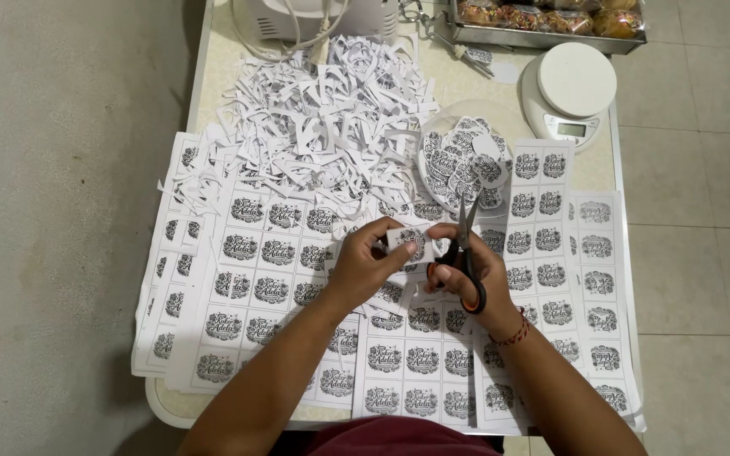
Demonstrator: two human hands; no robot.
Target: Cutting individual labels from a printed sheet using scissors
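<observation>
My left hand [365, 262] pinches a small printed paper label [410, 240] between thumb and fingers. My right hand [475, 270] grips scissors [465, 245] with orange and black handles, blades pointing up and away, beside the label. Both hands hover over white sheets of printed round labels [255, 279] that cover the table. A clear round dish [466, 160] just beyond the scissors holds several cut-out round labels.
A big heap of white paper offcuts [323, 118] lies at the back centre. A white kitchen scale [569, 89] stands back right, a metal tray of baked goods [551, 21] behind it, a white appliance [314, 17] back left. Floor lies on both sides of the table.
</observation>
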